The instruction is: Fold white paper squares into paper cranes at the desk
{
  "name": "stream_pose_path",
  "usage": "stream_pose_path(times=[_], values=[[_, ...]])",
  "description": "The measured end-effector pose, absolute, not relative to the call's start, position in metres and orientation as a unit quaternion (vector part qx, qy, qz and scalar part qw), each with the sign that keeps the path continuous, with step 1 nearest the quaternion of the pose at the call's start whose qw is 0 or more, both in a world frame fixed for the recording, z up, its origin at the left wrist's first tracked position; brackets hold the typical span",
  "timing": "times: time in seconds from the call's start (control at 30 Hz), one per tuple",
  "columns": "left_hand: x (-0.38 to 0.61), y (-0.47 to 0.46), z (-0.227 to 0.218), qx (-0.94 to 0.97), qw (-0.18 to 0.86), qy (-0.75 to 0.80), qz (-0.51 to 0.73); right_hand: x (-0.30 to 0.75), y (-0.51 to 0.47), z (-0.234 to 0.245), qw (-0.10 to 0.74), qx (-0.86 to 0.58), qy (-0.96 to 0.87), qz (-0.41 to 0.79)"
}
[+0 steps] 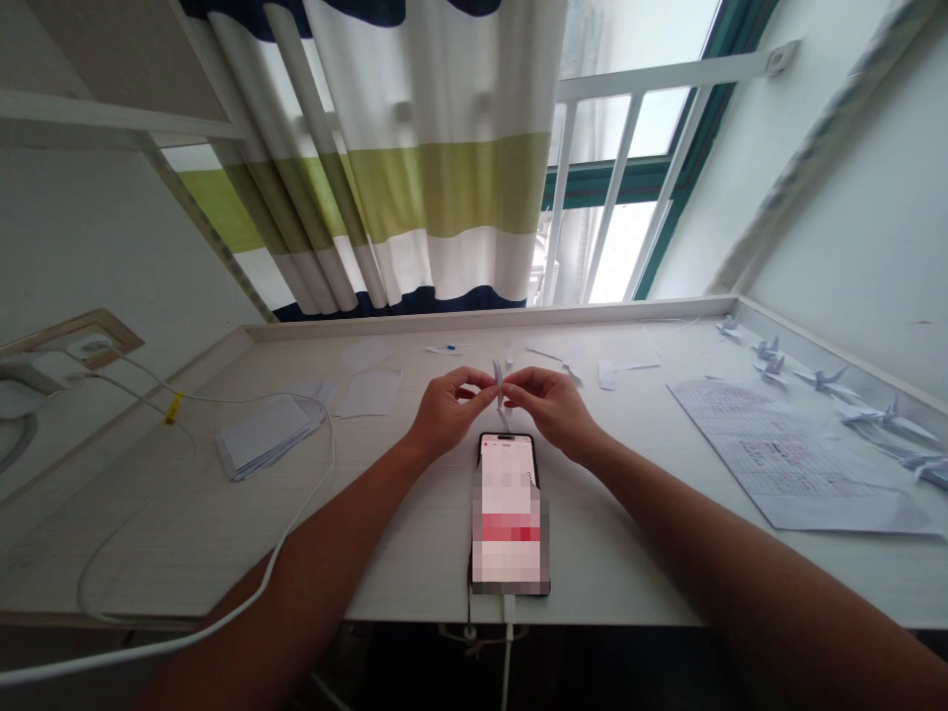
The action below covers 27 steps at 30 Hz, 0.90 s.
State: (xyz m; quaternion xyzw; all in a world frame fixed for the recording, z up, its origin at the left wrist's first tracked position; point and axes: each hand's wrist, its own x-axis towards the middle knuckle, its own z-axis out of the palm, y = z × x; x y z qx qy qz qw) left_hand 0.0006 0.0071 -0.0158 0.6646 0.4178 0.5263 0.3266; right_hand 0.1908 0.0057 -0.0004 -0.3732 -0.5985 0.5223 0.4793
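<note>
Between both hands, above the middle of the desk, a small folded piece of white paper (498, 373) stands upright. My left hand (455, 403) pinches it from the left with thumb and forefinger. From the right, my right hand (546, 400) pinches the same paper, its fingertips close to the left ones. The exact folds are too small to make out. Just below the hands lies a phone (510, 464) with a lit, partly blurred screen and a white cable plugged into its lower end.
Folded paper cranes (821, 379) line the desk's right edge beside a written grid sheet (800, 454). Paper squares (271, 434) are stacked at left, with loose sheets (370, 392) nearby. Paper scraps (607, 373) lie behind the hands. A white cable (331, 449) crosses the left forearm.
</note>
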Motion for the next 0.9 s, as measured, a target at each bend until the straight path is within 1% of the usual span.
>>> stream_pose_path(times=[0.2, 0.33, 0.5, 0.7, 0.9], values=[[0.0010, 0.0078, -0.0180, 0.665, 0.336, 0.413, 0.523, 0.1897, 0.0024, 0.0025, 0.481, -0.372, -0.597, 0.523], [0.0001, 0.0088, -0.0199, 0.655, 0.357, 0.394, 0.537, 0.1890, 0.0029, 0.0013, 0.486, -0.345, -0.576, 0.559], [0.0020, 0.0074, -0.0187, 0.646, 0.379, 0.390, 0.536, 0.1892, 0.0061, -0.0021, 0.466, -0.306, -0.587, 0.587], [0.0032, 0.0063, -0.0185, 0.629, 0.396, 0.389, 0.545, 0.1897, 0.0027, 0.0033, 0.479, -0.315, -0.587, 0.571], [0.0049, 0.0055, -0.0173, 0.622, 0.372, 0.419, 0.546, 0.1879, 0.0016, 0.0031, 0.486, -0.332, -0.592, 0.551]])
